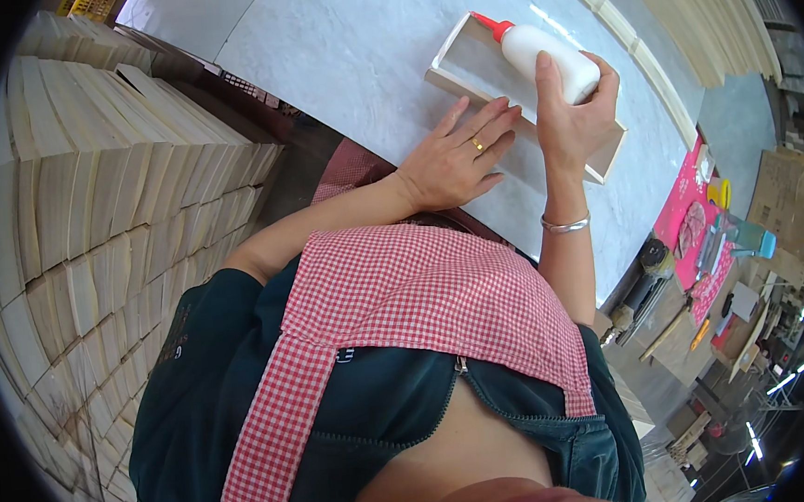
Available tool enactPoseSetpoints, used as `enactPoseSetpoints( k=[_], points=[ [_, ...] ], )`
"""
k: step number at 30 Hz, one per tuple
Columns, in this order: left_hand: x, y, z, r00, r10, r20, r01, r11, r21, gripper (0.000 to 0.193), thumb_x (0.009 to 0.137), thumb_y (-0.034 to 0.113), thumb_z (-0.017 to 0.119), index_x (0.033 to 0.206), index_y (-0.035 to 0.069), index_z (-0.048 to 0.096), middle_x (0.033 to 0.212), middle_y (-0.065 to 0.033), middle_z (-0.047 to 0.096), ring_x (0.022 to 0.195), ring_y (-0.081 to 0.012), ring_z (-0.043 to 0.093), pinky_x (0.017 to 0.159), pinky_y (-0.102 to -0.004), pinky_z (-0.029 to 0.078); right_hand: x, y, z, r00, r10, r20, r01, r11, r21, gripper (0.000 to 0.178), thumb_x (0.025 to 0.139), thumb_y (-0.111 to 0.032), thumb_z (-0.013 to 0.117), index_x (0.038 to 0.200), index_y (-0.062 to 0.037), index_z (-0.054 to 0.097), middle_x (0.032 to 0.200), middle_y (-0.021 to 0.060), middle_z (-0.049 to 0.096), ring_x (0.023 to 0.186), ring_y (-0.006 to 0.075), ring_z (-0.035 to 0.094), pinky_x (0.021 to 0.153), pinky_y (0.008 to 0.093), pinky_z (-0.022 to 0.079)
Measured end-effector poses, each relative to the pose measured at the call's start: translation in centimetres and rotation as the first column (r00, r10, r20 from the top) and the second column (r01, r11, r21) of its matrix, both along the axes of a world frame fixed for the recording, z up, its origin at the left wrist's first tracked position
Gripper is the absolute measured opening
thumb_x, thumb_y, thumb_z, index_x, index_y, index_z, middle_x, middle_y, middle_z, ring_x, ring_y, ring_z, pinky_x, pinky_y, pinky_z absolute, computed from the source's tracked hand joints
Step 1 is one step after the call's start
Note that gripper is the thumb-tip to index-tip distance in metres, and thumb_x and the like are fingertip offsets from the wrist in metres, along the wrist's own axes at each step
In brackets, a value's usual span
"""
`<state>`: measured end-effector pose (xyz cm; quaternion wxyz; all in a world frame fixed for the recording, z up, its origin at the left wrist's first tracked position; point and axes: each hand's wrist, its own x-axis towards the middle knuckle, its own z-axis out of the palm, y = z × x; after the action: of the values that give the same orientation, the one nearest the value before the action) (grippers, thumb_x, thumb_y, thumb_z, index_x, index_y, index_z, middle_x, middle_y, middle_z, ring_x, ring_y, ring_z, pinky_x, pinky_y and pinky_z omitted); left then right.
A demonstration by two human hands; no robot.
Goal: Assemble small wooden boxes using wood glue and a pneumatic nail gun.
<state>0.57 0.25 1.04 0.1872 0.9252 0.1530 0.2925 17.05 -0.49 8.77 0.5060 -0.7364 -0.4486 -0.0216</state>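
Note:
A white squeeze bottle with a red cap and pointed red nozzle is in my right hand, tilted so that the nozzle points to the far left. Its tip is over the far left corner of a shallow rectangular wooden frame, which lies on the grey marbled tabletop. My left hand has its fingers stretched and spread, resting at the near long side of this frame. It grips nothing. Part of the frame is hidden behind the bottle and my right hand.
Tall stacks of pale wooden boards stand at the left. Long wooden strips lie along the table's far right side, with more bundled slats beyond. At the right, a pink cloth and a blue-lidded container are seen.

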Motion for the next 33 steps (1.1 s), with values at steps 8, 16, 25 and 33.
enactPoseSetpoints(
  k=[8,16,25,33],
  points=[
    [0.0,0.0,0.4,1.000,0.013,-0.027,-0.013,1.000,-0.005,0.053,0.089,0.028,0.069,0.134,0.002,0.057,0.161,-0.0147,0.038,0.153,-0.0313,0.030,0.123,-0.0554,0.022,1.1,-2.1,0.7,0.996,-0.090,-0.028,0.089,0.995,-0.045,0.050,0.082,-0.026,0.084,0.116,0.0002,0.058,0.100,0.0148,0.066,0.086,0.0245,0.066,0.074,0.0330,0.055],
    [0.1,-0.1,0.5,1.000,0.006,-0.023,-0.006,1.000,0.015,0.050,0.089,0.028,0.068,0.129,-0.001,0.059,0.162,-0.0155,0.037,0.153,-0.0308,0.028,0.122,-0.0561,0.021,3.1,-5.7,1.1,0.973,-0.225,-0.051,0.223,0.974,-0.046,0.048,0.082,-0.026,0.084,0.115,0.0002,0.059,0.100,0.0150,0.066,0.085,0.0239,0.065,0.076,0.0330,0.054],
    [0.2,-0.3,0.5,0.999,0.014,-0.038,-0.012,0.999,0.052,0.050,0.089,0.028,0.069,0.128,-0.001,0.060,0.161,-0.0159,0.038,0.153,-0.0306,0.030,0.123,-0.0558,0.020,6.4,-10.4,0.9,0.937,-0.350,-0.004,0.350,0.936,-0.031,0.050,0.085,-0.031,0.083,0.114,0.0023,0.060,0.101,0.0159,0.066,0.086,0.0235,0.066,0.070,0.0316,0.058],
    [0.3,-0.4,0.7,0.996,0.049,-0.074,-0.043,0.996,0.083,0.050,0.088,0.028,0.069,0.129,0.001,0.060,0.161,-0.0146,0.039,0.153,-0.0296,0.031,0.123,-0.0549,0.019,8.4,-14.0,1.1,0.882,-0.468,-0.057,0.468,0.884,-0.022,0.048,0.084,-0.028,0.083,0.113,0.0027,0.060,0.099,0.0168,0.067,0.083,0.0246,0.066,0.072,0.0336,0.056]
  ],
)
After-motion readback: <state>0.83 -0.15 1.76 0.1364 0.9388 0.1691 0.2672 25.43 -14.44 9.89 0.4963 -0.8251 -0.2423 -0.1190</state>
